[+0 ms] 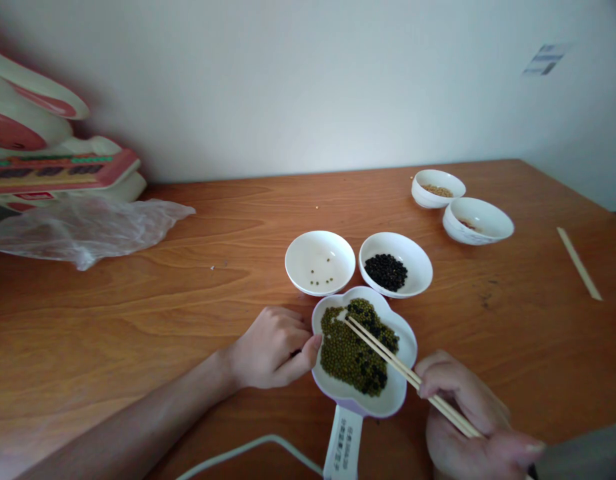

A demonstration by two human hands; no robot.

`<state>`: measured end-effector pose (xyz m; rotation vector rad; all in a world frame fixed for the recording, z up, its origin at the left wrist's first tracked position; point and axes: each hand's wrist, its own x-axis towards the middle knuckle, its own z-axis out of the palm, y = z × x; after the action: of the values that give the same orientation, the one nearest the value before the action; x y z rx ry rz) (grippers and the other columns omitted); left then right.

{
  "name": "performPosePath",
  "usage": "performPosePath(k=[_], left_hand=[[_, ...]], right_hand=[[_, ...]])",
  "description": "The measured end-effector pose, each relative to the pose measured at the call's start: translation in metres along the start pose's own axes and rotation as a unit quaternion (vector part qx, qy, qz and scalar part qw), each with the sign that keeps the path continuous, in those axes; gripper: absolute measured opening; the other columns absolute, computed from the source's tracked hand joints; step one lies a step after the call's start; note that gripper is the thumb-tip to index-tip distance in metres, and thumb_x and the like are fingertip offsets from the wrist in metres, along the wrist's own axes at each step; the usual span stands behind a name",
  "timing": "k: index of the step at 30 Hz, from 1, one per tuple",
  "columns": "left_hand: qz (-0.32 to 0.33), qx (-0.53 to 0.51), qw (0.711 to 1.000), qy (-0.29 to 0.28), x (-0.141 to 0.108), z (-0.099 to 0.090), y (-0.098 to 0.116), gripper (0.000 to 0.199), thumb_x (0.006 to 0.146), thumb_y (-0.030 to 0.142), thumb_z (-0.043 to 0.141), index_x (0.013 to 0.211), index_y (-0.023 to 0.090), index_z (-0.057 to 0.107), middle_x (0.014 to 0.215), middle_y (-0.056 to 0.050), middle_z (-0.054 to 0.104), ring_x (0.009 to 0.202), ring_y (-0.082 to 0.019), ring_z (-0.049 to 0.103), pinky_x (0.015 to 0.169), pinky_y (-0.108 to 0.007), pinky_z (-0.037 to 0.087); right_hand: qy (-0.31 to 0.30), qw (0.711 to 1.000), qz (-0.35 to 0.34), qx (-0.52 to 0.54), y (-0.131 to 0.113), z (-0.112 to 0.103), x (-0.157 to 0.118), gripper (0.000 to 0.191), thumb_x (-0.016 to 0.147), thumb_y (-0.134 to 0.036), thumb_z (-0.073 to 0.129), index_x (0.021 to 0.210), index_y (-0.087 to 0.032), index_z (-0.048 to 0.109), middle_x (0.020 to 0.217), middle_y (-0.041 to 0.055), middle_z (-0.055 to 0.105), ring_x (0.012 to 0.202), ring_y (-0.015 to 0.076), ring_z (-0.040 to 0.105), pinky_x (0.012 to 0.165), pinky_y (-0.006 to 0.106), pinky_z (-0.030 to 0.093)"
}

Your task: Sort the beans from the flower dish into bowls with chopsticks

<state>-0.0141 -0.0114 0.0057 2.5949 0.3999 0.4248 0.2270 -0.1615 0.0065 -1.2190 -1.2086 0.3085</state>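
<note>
My right hand (465, 407) holds a pair of wooden chopsticks (411, 377). Their tips are down in a flower-shaped dish (409, 333) with a white inside and a pale purple outer edge. Green mung beans (341, 353) mixed with black beans (373, 383) lie in the dish. Fingers curled, my left hand (275, 350) grips the dish's left rim with the thumb over the edge. Just behind the dish stand a white bowl (303, 257) with several green beans and another white bowl (421, 267) with a heap of black beans (385, 272).
A labelled white handle (343, 443) extends from the dish's near side, with a white cable (248, 443) beside it. Two white bowls (481, 230) (421, 200) stand back right. A loose wooden stick (579, 263) lies far right. Clear plastic (93, 227) and a rabbit-shaped object (63, 160) are left.
</note>
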Motion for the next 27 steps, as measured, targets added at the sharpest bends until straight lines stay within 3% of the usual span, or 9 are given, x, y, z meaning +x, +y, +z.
performPosePath(k=[15, 20, 23, 27], left_hand=[[0.004, 0.005, 1.000, 0.003, 0.001, -0.001, -0.001, 0.048, 0.108, 0.026, 0.035, 0.062, 0.019, 0.047, 0.059, -0.003, 0.059, 0.053, -0.013, 0.050, 0.058, -0.033, 0.032], [0.006, 0.002, 1.000, 0.008, 0.002, 0.000, -0.001, 0.048, 0.108, 0.025, 0.036, 0.062, 0.019, 0.048, 0.059, -0.002, 0.059, 0.053, -0.013, 0.051, 0.057, -0.032, 0.032], [0.006, 0.000, 1.000, 0.008, 0.001, 0.001, -0.001, 0.047, 0.108, 0.025, 0.036, 0.063, 0.019, 0.048, 0.060, -0.002, 0.059, 0.053, -0.013, 0.050, 0.058, -0.033, 0.032], [0.000, -0.001, 1.000, 0.002, -0.002, 0.002, -0.002, 0.045, 0.108, 0.025, 0.036, 0.065, 0.019, 0.046, 0.061, -0.002, 0.059, 0.053, -0.013, 0.049, 0.059, -0.033, 0.030]], right_hand=[[0.034, 0.999, 0.003, 0.023, 0.002, 0.000, 0.002, 0.081, 0.102, -0.074, 0.021, 0.065, -0.020, 0.069, 0.054, 0.0034, 0.062, 0.053, 0.0183, 0.063, 0.048, 0.030, 0.046], [0.154, 0.985, -0.070, 0.017, 0.008, -0.007, -0.002, 0.082, 0.102, -0.072, 0.023, 0.061, -0.020, 0.070, 0.049, 0.0037, 0.061, 0.043, 0.0179, 0.059, 0.045, 0.033, 0.044], [0.236, 0.969, -0.079, 0.004, 0.015, -0.015, -0.005, 0.077, 0.097, -0.076, 0.032, 0.058, -0.021, 0.069, 0.045, 0.0034, 0.058, 0.037, 0.0193, 0.055, 0.042, 0.035, 0.041], [0.285, 0.954, -0.092, -0.017, 0.026, -0.024, -0.004, 0.080, 0.098, -0.075, 0.025, 0.056, -0.022, 0.067, 0.048, 0.0039, 0.056, 0.041, 0.0199, 0.056, 0.043, 0.034, 0.040]])
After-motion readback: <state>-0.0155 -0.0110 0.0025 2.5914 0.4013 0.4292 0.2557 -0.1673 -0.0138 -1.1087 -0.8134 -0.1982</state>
